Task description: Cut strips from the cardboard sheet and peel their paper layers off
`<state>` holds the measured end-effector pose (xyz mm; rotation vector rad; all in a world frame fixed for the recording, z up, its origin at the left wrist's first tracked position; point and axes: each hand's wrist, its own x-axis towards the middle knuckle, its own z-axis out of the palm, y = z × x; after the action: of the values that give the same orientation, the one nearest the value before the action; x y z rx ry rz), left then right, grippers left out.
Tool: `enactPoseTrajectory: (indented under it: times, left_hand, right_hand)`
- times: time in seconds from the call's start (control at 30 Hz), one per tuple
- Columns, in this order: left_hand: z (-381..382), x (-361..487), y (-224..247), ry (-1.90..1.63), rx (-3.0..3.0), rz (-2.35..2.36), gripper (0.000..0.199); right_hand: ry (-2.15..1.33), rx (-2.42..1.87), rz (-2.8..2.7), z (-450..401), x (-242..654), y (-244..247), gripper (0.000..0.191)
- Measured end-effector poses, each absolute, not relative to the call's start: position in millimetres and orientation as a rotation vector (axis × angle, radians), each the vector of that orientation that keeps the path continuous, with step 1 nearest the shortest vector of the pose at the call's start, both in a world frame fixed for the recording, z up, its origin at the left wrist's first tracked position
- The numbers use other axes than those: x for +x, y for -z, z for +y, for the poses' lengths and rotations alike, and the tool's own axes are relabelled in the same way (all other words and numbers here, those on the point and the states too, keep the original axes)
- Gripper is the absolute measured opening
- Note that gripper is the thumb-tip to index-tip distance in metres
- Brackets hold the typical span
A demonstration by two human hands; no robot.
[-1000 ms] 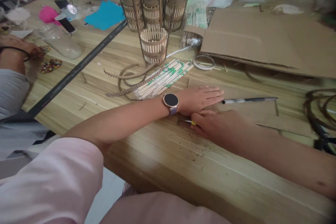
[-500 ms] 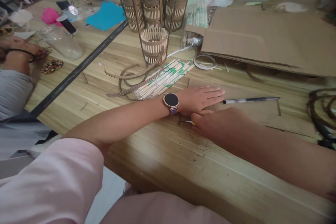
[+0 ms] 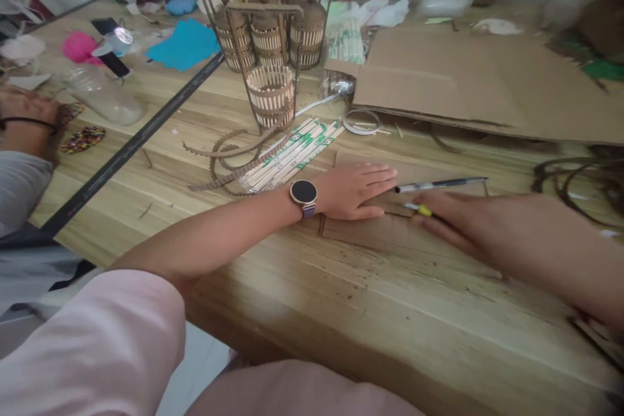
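Note:
My left hand [image 3: 355, 191], fingers stretched out, lies flat on a small sheet of brown cardboard [image 3: 363, 232]. A watch [image 3: 303, 192] is on its wrist. My right hand [image 3: 451, 214] is closed around a craft knife [image 3: 423, 209], of which a yellow part and a pale blade show; the rest is hidden in the fingers. The blade points left, just over the cardboard, apart from the left fingers. A black and clear pen [image 3: 441, 184] lies across the cardboard beyond both hands.
Beyond my left arm are wrapped chopsticks [image 3: 292, 155], curled cardboard strips [image 3: 229, 151] and a stick basket [image 3: 272, 94]. A tape roll [image 3: 361, 121] sits near large cardboard sheets [image 3: 453, 75]. Brown coils [image 3: 560, 188] lie right. Another person's hand [image 3: 29, 107] rests at far left.
My right hand has moved right with the craft knife, away from my left hand, uncovering more cardboard. My left hand stays flat on the sheet. The view has shifted slightly.

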<state>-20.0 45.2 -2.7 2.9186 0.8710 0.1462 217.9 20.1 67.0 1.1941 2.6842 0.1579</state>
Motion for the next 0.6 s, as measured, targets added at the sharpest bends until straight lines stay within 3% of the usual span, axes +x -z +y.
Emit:
enactPoseTrajectory:
  times: [0.13, 0.43, 0.5, 0.6]
  left_hand:
    - [44.5, -22.0, 6.7, -0.216, 2.887, 0.899, 0.062]
    - [13.7, -31.3, -18.6, -0.304, 2.927, 1.225, 0.045]
    - [-11.0, -41.9, -28.9, -0.316, 2.834, 1.466, 0.039]
    - [-50.1, -57.2, -35.2, -0.286, 2.619, 1.68, 0.037]
  right_hand:
    - [-0.404, 1.318, 2.475, 39.9, 230.2, -73.9, 0.044]
    - [-0.448, 1.583, 2.48, 16.9, 255.9, -63.9, 0.046]
    - [-0.338, 1.753, 2.367, -0.3, 277.6, -64.3, 0.045]
    - [0.104, 1.936, 2.285, -25.0, 303.5, -58.3, 0.036]
